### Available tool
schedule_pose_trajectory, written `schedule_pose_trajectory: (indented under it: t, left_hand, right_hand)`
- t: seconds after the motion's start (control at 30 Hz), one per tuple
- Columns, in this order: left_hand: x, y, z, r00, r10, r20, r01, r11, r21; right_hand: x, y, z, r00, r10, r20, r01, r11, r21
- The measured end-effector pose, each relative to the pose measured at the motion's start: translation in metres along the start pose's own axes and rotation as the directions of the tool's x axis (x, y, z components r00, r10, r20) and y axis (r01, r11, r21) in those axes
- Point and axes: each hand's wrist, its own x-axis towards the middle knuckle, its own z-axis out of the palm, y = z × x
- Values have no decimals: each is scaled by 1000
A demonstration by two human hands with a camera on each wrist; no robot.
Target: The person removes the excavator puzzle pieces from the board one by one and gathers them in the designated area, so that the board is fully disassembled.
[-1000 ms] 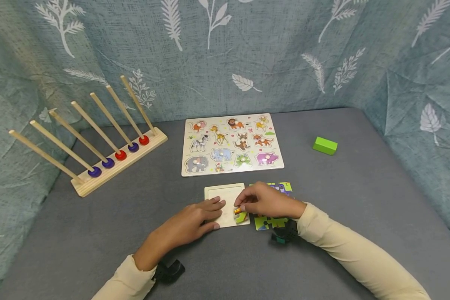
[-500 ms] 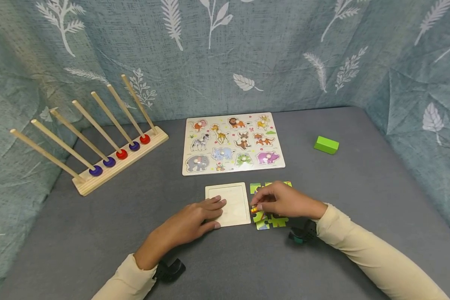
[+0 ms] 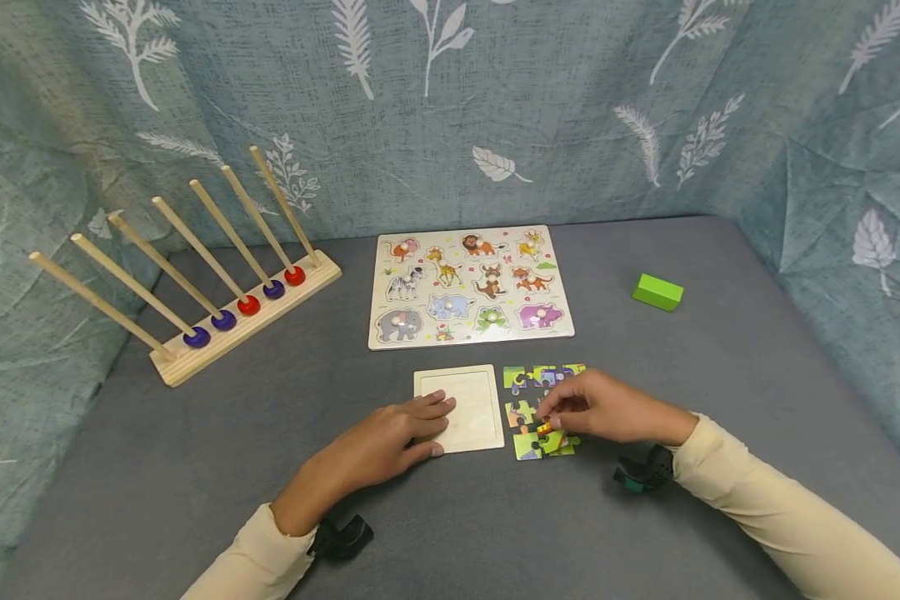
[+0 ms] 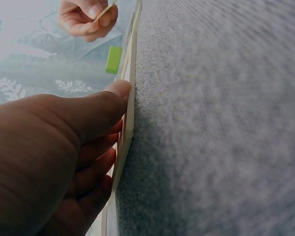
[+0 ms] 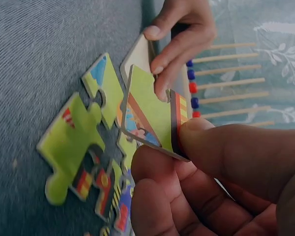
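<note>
My right hand pinches a green jigsaw puzzle piece with a red, black and yellow edge, thumb on one face and fingers behind it. It is over the other puzzle pieces, which lie close together on the table to the right of a pale wooden puzzle tray. The tray has a raised rim and a bare inside. My left hand rests on the tray's left side with its fingers spread; in the left wrist view the thumb lies at the tray's edge.
An animal peg puzzle board lies behind the tray. At the back left stands a wooden rack with upright pegs and red and blue beads. A green block sits at the back right, and a leaf-patterned curtain hangs behind.
My right hand has moved right with the puzzle piece, from over the tray's right edge to above the loose pieces. My left hand stays on the tray. The view has shifted slightly.
</note>
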Motion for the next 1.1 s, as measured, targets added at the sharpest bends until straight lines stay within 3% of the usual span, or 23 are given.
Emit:
schedule_pose_trajectory:
  t: [0.6,0.87,1.1]
  left_hand:
    - [3,-1,0,1000,8,0,-8,1000,-7]
    - [2,-2,0,1000,20,-15,-20,1000,-6]
    - [3,-3,0,1000,11,-10,-11,1000,4]
  right_hand:
    - [-37,12,-21,998,64,29,-63,998,-30]
    - [-36,12,-22,992,129,-7,-128,979,-156]
    - [-34,12,-21,991,120,-53,-129,964,-233]
